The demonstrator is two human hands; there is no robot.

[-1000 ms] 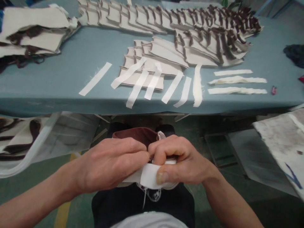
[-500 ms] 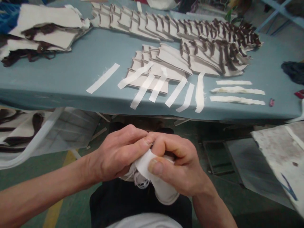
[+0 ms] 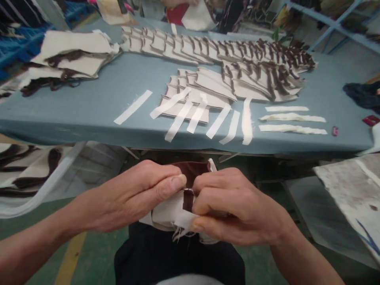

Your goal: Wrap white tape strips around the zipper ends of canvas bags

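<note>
So the cream fabric piece point(image 3: 169, 211) with the dark brown trim point(image 3: 191, 171) sits right over the lap, just below the front edge of the table, bunched up between both hands. The left hand point(image 3: 133, 198) comes in from the left with its thumb pressed flat on top of the cloth. The right hand point(image 3: 237, 206) is curled tight on the other side, fingers folded over and thumb pinning the frayed lower edge. Both are clamped on it, knuckles nearly touching.

The blue-grey table point(image 3: 89, 107) has white strips point(image 3: 133, 107) laid out near the edge, with fanned rows of cut pieces point(image 3: 213, 79) behind. There's a clear plastic bag point(image 3: 59, 174) on the left, and a green floor with a yellow line point(image 3: 69, 257).
</note>
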